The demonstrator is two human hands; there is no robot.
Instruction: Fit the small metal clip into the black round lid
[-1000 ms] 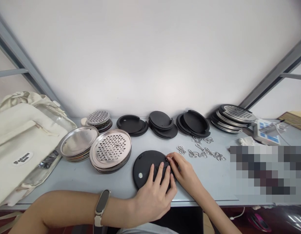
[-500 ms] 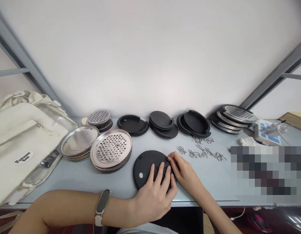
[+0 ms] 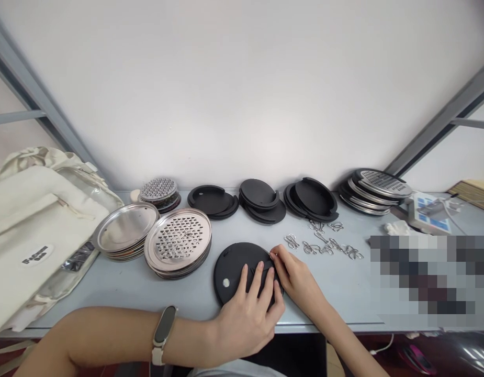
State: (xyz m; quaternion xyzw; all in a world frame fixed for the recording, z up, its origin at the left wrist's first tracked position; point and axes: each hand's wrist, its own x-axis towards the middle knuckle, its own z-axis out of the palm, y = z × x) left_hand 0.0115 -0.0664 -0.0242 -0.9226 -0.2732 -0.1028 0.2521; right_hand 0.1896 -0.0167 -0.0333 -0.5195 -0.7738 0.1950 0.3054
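A round black plastic disc (image 3: pixel 237 262) with a white dot lies on the grey table near its front edge. My left hand (image 3: pixel 251 314), a watch on its wrist, rests on the disc with fingers spread flat, covering its lower right part. At the disc's upper right rim, my right hand (image 3: pixel 289 267) has thumb and fingers pinched together; what they hold is too small and hidden to name. Several bent wire clips (image 3: pixel 326 246) lie loose beyond my right hand. A stack of round metal grater plates (image 3: pixel 179 243) stands left of the disc.
Plain metal discs (image 3: pixel 127 228) and smaller grater plates (image 3: pixel 159 189) are stacked at the left. Black round holders (image 3: pixel 261 193) line the wall. Assembled black-and-metal pieces (image 3: pixel 377 188) are piled at back right. A cream bag (image 3: pixel 49 209) covers the left end; a blurred patch hides the right.
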